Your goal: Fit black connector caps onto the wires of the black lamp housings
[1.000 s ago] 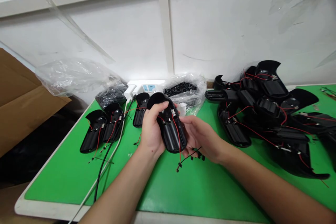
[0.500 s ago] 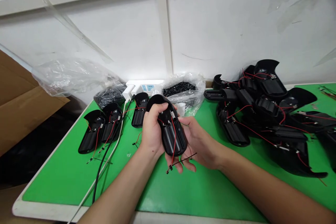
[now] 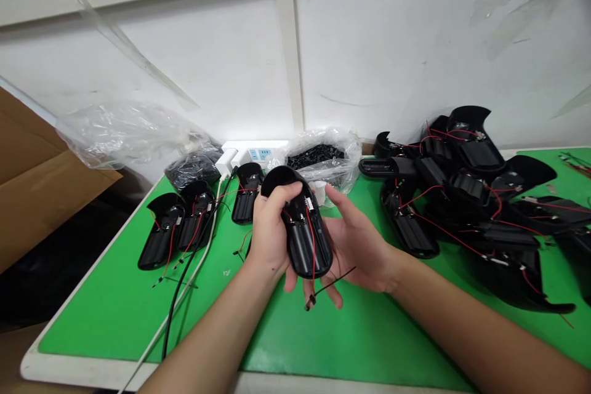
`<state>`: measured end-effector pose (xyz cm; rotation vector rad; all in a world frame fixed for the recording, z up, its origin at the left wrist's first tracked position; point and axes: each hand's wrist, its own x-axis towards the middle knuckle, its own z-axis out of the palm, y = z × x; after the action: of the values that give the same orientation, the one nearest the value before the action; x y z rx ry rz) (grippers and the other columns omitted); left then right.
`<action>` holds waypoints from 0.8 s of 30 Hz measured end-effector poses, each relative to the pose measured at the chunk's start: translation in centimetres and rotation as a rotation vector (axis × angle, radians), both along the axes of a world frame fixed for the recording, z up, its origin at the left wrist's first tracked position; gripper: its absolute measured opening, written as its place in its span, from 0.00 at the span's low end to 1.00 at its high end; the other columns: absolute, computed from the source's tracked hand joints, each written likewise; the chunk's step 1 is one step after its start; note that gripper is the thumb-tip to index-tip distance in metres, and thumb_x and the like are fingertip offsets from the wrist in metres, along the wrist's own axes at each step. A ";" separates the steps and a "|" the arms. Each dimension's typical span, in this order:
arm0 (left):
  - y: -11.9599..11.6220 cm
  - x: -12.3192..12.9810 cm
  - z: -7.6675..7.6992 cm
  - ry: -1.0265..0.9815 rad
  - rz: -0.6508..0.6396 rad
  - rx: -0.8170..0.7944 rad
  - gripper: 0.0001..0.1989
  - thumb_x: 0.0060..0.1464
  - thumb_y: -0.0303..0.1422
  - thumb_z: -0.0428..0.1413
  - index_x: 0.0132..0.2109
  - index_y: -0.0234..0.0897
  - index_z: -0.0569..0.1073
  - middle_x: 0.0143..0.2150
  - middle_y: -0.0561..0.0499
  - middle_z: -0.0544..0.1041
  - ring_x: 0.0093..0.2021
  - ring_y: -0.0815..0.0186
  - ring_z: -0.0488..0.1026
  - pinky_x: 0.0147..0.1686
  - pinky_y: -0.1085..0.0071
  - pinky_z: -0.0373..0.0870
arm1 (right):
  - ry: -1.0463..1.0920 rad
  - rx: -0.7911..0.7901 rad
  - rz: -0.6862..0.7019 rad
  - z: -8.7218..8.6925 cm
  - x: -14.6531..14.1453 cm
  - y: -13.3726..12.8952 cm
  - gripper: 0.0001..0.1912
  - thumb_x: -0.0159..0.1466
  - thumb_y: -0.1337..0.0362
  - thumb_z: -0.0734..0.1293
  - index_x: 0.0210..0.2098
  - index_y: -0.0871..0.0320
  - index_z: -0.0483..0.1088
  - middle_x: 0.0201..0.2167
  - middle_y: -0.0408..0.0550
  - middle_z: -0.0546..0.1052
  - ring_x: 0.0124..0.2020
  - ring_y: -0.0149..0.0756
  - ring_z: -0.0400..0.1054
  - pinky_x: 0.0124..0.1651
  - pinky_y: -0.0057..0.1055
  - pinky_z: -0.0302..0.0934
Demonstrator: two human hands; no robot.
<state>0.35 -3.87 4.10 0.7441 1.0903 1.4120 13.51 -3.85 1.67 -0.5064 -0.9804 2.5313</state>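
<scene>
My left hand (image 3: 272, 228) grips a black plastic housing (image 3: 308, 249), thumb over its rim and fingers behind it. The housing has a curved upper end, a lower part with long rounded channels, and a small white connector (image 3: 309, 203). From it a red wire (image 3: 314, 258) hangs down to a small black plug (image 3: 310, 301) with a thin black wire. Just right of the housing, my right hand (image 3: 357, 243) is open, its thumb raised away. Its fingers reach partly behind the housing; whether they touch it cannot be seen.
Similar housings (image 3: 161, 234) with red wires stand at the left beside black and white cables (image 3: 189, 286). More are heaped (image 3: 475, 197) at the right. Behind are a white power strip (image 3: 263, 151) and a clear bag of small black parts (image 3: 318, 157). A cardboard box (image 3: 50, 154) is left of the table.
My left hand has shifted slightly right with the housing. My right thumb has lifted off the housing's side and now points up, with the palm more open.
</scene>
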 end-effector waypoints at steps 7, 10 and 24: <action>0.2 -0.2 0.5 0.034 -0.022 0.036 0.16 0.46 0.39 0.67 0.32 0.37 0.69 0.26 0.56 0.68 0.23 0.72 0.65 0.24 0.74 0.65 | 0.050 -0.064 0.051 -0.1 -0.3 -0.1 0.47 0.68 0.30 0.41 0.47 0.64 0.70 0.32 0.60 0.80 0.27 0.42 0.77 0.19 0.30 0.68; 0.3 -0.1 0.5 0.039 -0.039 0.044 0.15 0.45 0.39 0.68 0.33 0.37 0.71 0.27 0.56 0.69 0.25 0.72 0.66 0.26 0.74 0.65 | 0.027 -0.120 0.071 -0.1 -0.2 -0.1 0.54 0.64 0.24 0.39 0.42 0.65 0.72 0.30 0.58 0.78 0.26 0.41 0.76 0.18 0.31 0.69; 0.6 -0.1 0.1 0.011 -0.050 0.110 0.16 0.47 0.39 0.70 0.38 0.36 0.75 0.32 0.55 0.72 0.29 0.73 0.67 0.31 0.75 0.67 | 0.003 -0.179 0.033 0.2 0.6 0.1 0.49 0.66 0.25 0.46 0.37 0.65 0.72 0.31 0.56 0.77 0.21 0.33 0.70 0.13 0.25 0.59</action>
<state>0.30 -3.23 4.19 0.8530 1.0022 1.4357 14.07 -3.71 1.86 -0.5413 -0.7712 2.6634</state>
